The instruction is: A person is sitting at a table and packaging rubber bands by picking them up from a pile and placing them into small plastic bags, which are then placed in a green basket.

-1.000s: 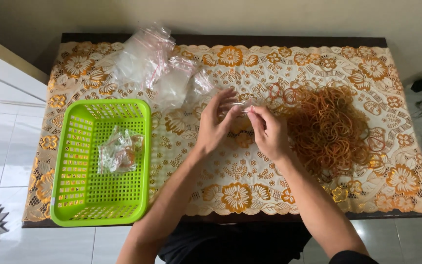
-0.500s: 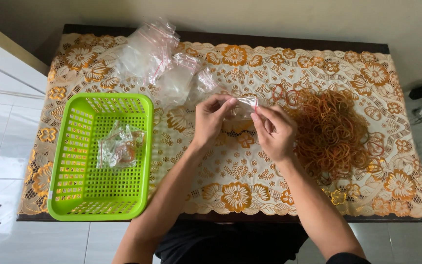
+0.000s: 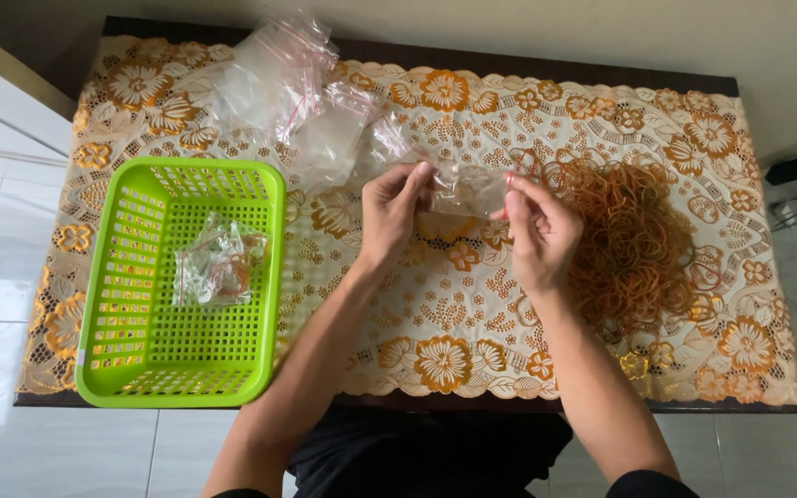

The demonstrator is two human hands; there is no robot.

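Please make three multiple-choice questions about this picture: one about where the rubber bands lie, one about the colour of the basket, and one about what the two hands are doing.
1. Where is the pile of rubber bands?
A. inside the basket
B. on the tablecloth beside the right hand
C. on the floor

2. What colour is the plastic basket?
A. green
B. blue
C. white

3. What are the left hand and right hand doing?
A. resting flat on the table
B. holding one small clear bag between them
C. lifting the basket

Answers:
1 B, the pile lies on the cloth just right of the right hand.
2 A, its walls and floor are bright green.
3 B, both hands pinch the bag's ends.
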